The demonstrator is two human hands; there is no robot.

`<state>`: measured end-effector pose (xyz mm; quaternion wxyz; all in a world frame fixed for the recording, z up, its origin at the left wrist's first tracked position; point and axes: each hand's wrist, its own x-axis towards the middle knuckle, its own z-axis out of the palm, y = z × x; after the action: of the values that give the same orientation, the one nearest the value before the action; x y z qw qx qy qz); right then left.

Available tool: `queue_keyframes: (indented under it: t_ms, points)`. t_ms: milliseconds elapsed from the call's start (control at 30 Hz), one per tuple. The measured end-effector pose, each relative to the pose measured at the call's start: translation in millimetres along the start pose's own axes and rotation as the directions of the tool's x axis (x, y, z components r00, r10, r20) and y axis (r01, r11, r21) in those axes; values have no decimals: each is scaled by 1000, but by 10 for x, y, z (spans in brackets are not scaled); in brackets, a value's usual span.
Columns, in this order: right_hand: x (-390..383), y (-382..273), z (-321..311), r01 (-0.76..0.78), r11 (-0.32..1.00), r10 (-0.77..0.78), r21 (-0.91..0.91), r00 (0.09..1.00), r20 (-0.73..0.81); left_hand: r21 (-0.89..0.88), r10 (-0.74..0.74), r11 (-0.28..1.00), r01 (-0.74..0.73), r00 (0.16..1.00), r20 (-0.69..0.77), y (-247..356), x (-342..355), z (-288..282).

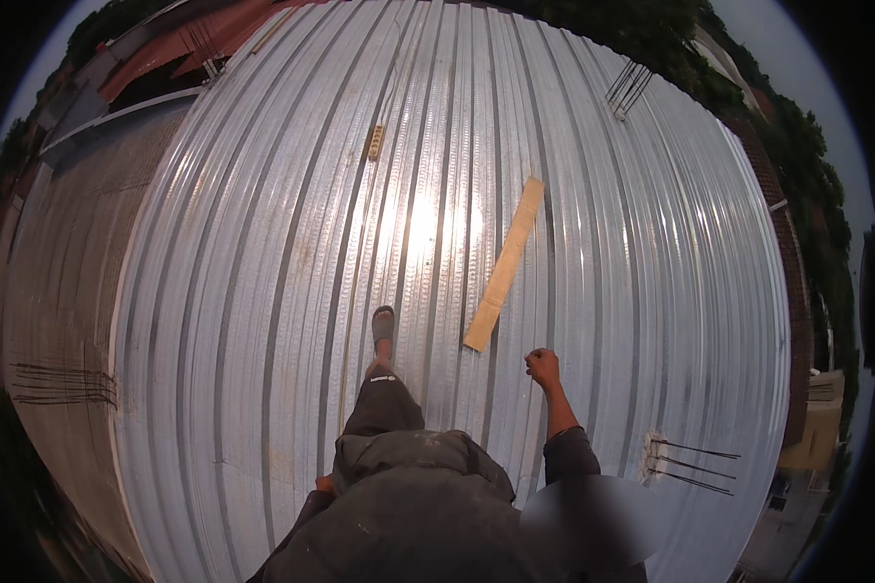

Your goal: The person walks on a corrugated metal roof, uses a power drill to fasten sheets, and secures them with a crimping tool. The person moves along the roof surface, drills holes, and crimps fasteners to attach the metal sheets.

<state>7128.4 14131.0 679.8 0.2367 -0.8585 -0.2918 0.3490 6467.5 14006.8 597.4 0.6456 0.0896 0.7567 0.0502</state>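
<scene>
Right grip (542, 367): fingers curled in; I can't tell whether they hold anything.
Left grip (326, 483): mostly hidden by dark clothing (413, 515); opening and hold, I can't tell.
Board (504, 264): aslant on ribbed metal sheets (233, 291), near the right grip, not touching.
Power strip (375, 143): farther ahead, left of board.
Foot (383, 328): sandalled, on the sheets.

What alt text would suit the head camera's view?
A person in dark clothes is on a shiny, ridged metal roof, a flat tan strip lying ahead to the right. Farther off lies what looks like a power strip; thin metal rods show near the roof's edges.
</scene>
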Motion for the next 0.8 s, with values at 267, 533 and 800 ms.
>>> queue_keyframes:
  t_ms: [267,533,800]
  points:
    - [1833,-1932,737,17,1000,-16,-12,995,96,-56,357,934,-354,933,56,5297,778,216]
    - [3628,-2372,213,-298,948,292,111,954,70,21,832,555,-832,555,-17,10534,42,2218]
    - [6767,-3869,-578,-424,901,414,93,904,106,34,423,904,-426,903,78,11339,1241,3667]
